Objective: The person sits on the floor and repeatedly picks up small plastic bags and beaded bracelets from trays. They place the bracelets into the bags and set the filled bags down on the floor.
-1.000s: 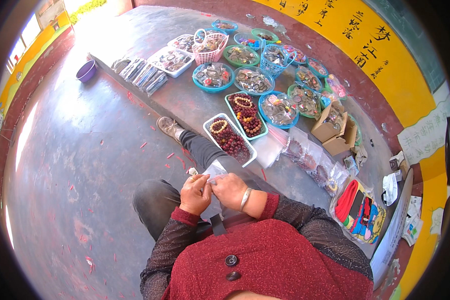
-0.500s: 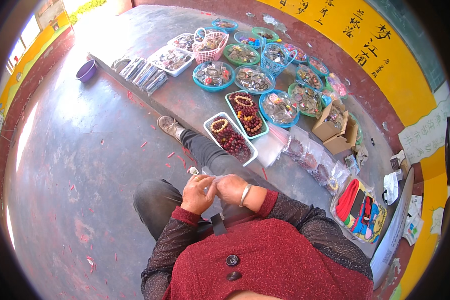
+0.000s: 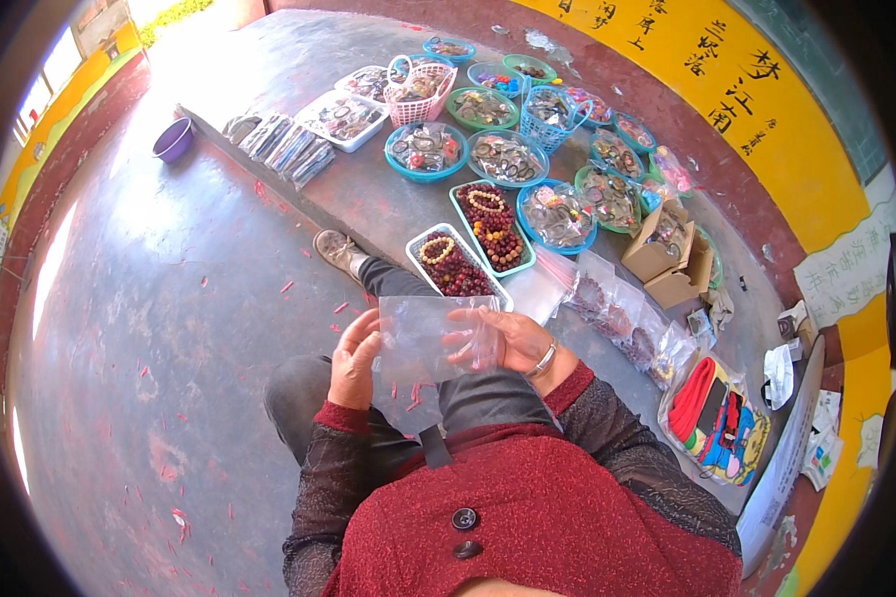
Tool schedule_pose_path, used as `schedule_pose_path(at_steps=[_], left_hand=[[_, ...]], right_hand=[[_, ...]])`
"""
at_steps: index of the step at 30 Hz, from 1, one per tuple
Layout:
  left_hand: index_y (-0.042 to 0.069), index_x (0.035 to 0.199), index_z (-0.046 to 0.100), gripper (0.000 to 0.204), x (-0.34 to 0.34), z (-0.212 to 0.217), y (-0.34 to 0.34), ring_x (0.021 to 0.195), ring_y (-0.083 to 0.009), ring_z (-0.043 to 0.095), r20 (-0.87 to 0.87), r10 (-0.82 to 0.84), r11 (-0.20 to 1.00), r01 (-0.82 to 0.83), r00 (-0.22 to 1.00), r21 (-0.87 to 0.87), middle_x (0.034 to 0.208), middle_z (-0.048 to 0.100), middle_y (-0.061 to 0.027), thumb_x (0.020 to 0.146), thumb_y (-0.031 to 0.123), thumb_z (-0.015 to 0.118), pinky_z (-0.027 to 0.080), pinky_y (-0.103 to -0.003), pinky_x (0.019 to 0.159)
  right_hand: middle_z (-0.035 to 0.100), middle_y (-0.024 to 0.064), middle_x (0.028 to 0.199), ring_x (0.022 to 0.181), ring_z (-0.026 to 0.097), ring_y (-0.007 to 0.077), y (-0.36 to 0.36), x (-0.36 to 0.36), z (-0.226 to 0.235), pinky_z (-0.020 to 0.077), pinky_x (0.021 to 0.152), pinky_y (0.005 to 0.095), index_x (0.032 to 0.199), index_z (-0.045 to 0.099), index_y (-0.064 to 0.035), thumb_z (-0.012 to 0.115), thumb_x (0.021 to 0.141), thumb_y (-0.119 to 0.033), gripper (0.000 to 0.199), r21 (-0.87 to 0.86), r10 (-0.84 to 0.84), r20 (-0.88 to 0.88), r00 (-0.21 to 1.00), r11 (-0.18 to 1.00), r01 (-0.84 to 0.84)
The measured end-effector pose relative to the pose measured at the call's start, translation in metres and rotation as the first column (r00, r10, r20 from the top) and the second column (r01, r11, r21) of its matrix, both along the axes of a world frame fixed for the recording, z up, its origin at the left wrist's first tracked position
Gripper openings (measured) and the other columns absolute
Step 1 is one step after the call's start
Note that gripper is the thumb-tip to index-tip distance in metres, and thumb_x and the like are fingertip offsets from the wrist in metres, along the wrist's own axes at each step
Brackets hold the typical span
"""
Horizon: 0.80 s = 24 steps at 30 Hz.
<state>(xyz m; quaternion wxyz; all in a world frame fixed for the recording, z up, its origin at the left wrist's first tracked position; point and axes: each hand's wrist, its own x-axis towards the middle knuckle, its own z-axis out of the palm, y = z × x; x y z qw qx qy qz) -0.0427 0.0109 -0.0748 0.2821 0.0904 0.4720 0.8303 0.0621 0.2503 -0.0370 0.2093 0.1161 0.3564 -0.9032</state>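
Note:
A flat see-through plastic bag [image 3: 415, 341] is stretched between my two hands above my lap. My left hand [image 3: 352, 366] pinches its left edge with thumb and fingers. At the bag's right side my right hand [image 3: 524, 345], with a bracelet on the wrist, grips it; several of its fingers show through the film. Just beyond the bag stands a white tray [image 3: 509, 299] of dark red bead bracelets [image 3: 456, 271]. Alongside it is a green-rimmed tray [image 3: 455, 202] with more beads [image 3: 496, 235]. A stack of plastic bags [image 3: 536, 295] lies to the right of the white tray.
Blue basins [image 3: 514, 183], a pink basket [image 3: 392, 112] and a blue basket [image 3: 548, 140] of packaged goods crowd the raised floor ahead. An open cardboard box [image 3: 679, 289] sits to the right. A purple basin [image 3: 173, 142] is far left, beyond the step edge [image 3: 299, 196].
My hands have moved apart from close together over my lap. The plastic bag, crumpled between the fingers before, is now spread flat and raised toward the white tray.

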Motion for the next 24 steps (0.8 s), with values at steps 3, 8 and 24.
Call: schedule_pose_path(at_steps=[3,8,24], left_hand=[[-0.002,0.12,0.051,0.042,0.005,0.0,0.0,0.094,-0.0164,0.057,0.087,-0.223,0.975,0.22,0.971,0.046,0.107,0.061,-0.0097,0.085,0.019,0.059,0.045,-0.028,0.085],[-0.003,0.115,0.054,0.036,0.01,0.01,-0.003,0.091,-0.0177,0.061,-0.079,-0.258,0.966,0.256,0.963,-0.036,0.103,0.063,-0.0107,0.091,0.024,0.051,0.048,-0.032,0.08],[0.001,0.121,0.051,0.038,0.013,0.017,0.002,0.086,-0.0197,0.063,0.029,-0.312,0.949,0.313,0.95,-0.034,0.102,0.064,-0.0147,0.098,0.028,0.036,0.051,-0.029,0.07]], right_hand=[[0.055,0.0163,0.118,0.102,0.059,0.0292,-0.007,0.004,0.0,0.0518,0.08,0.0374,0.133,0.037,-0.0063,0.045,0.093,-0.035,0.049,-0.087,0.065,-0.015,0.998,0.994,-0.066],[0.054,0.0181,0.119,0.106,0.057,0.0312,-0.012,0.004,0.008,0.0474,0.089,0.0409,0.135,0.034,-0.0067,0.047,0.093,-0.033,0.052,-0.083,0.058,-0.006,0.998,0.995,-0.059],[0.04,0.0208,0.134,0.112,0.05,0.0411,-0.004,0.006,0.005,0.0425,0.092,0.0509,0.142,0.021,-0.0162,0.048,0.091,-0.038,0.062,-0.183,0.085,-0.071,0.994,0.978,-0.097]])
